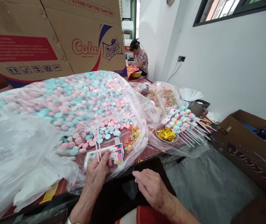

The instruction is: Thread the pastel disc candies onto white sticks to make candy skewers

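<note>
My left hand point(98, 170) is closed around thin white sticks point(98, 147), which point up past its fingers. Just behind it a white printed card point(118, 153) with coloured spots lies at the table's edge. My right hand point(150, 186) hovers over my lap, apart from the table, its thumb and fingers pressed together. Whatever it pinches, if anything, is too small or hidden to name. Pink, white and blue round candies point(108, 130) spill from the mouth of a large clear plastic bag point(136, 109). Small coloured ring candies point(131, 138) lie at their right.
Finished candy skewers point(181, 119) rest beside a tub of gold twist ties point(166, 134). Behind stand a cup of white sticks point(190, 95) and bags of ring candies point(169, 96). A tall cardboard carton point(60, 18) blocks the back left. Another person point(141, 59) sits farther off.
</note>
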### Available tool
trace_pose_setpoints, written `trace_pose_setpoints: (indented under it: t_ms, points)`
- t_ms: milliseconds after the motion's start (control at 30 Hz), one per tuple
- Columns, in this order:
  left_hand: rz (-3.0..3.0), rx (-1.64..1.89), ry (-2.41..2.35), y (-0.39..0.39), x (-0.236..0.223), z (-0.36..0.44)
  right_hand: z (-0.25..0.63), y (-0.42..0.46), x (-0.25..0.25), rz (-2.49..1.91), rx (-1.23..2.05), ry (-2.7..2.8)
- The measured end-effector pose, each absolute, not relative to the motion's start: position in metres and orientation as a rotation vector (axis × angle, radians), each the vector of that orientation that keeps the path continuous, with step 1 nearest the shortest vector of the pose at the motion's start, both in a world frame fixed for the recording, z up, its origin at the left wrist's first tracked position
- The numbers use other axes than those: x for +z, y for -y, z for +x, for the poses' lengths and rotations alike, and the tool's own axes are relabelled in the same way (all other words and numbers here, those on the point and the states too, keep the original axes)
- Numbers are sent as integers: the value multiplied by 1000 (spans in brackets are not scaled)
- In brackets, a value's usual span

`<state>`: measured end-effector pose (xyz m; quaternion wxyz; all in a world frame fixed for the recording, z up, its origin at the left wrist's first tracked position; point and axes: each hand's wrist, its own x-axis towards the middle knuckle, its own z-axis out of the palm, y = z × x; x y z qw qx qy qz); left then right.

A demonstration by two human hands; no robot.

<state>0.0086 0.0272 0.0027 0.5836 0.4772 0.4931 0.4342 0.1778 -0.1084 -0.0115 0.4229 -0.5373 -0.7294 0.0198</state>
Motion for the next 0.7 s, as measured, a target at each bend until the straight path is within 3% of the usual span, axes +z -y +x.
trace_pose_setpoints:
  t_ms: [700]
  points:
    - [1127, 1031, -1153, -27, 1, 11, 179, 105, -21, -1212, 114, 1815]
